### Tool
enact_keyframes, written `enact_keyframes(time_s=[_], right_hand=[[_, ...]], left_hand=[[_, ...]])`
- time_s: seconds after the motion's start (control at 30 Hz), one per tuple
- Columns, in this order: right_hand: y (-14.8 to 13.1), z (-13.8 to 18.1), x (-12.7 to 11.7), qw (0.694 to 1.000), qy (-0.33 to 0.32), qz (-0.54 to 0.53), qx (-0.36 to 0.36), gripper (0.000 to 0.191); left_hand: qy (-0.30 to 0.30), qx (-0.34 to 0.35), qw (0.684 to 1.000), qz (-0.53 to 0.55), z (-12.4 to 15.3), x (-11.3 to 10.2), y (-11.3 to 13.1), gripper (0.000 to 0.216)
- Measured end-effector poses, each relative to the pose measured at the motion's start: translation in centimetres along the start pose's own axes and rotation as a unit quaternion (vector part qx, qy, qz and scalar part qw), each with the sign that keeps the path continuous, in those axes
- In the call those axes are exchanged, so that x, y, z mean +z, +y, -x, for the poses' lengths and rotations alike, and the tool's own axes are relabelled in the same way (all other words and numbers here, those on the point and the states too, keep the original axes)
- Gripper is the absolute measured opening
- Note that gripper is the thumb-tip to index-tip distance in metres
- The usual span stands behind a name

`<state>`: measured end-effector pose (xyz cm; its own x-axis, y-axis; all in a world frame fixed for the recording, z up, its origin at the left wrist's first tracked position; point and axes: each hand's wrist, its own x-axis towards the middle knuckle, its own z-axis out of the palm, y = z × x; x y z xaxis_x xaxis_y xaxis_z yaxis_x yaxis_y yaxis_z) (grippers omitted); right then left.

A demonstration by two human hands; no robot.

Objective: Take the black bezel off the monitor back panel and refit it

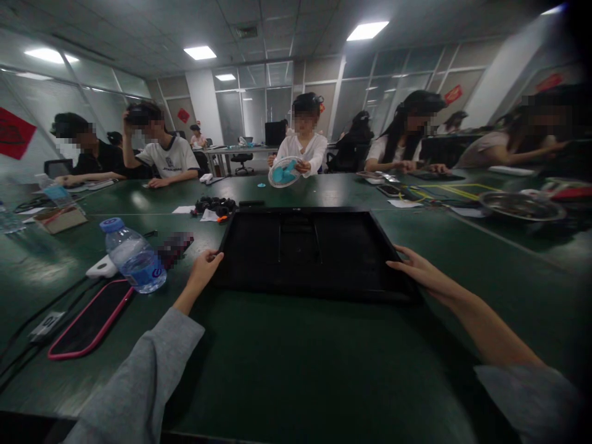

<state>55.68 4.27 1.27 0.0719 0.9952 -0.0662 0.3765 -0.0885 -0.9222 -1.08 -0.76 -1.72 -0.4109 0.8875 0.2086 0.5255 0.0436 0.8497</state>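
Observation:
A large black flat monitor (305, 253) lies back-up on the green table (296, 364) straight ahead of me. My left hand (203, 268) grips its left edge, thumb over the rim. My right hand (416, 268) holds its right edge, fingers stretched along the side. Both of my arms wear grey sleeves.
A water bottle (133, 256), a white adapter (102, 267) and a pink-cased phone (90, 320) lie at my left. Black screws and small parts (215, 205) sit beyond the monitor. A metal bowl (520, 206) is at right. Several people sit around the table; one holds a small blue fan (283, 171).

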Motion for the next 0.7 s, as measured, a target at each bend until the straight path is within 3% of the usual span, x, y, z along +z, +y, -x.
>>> enact_keyframes(time_s=[0.1, 0.27, 0.4, 0.53, 0.7], right_hand=[[-0.2, -0.5, 0.1, 0.993, -0.001, -0.09, 0.07, 0.075], [0.1, -1.1, 1.0, 0.986, 0.041, -0.155, 0.039, 0.068], [0.7, -0.1, 0.3, 0.982, 0.06, -0.176, 0.011, 0.066], [1.3, 1.2, -1.5, 0.975, 0.148, -0.164, 0.01, 0.068], [3.1, 2.1, -4.3, 0.945, 0.311, -0.103, 0.014, 0.07]], left_hand=[[-0.016, -0.001, 1.0, 0.021, 0.2, -0.3, 0.3, 0.046], [0.013, 0.051, 0.997, -0.053, 0.3, -0.5, 0.5, 0.05], [0.005, 0.038, 0.999, 0.006, 0.1, -0.5, 0.5, 0.05], [-0.008, 0.02, 0.998, 0.064, 0.3, -0.5, 0.8, 0.053], [-0.002, 0.015, 0.997, 0.073, 0.8, -0.7, 1.4, 0.047]])
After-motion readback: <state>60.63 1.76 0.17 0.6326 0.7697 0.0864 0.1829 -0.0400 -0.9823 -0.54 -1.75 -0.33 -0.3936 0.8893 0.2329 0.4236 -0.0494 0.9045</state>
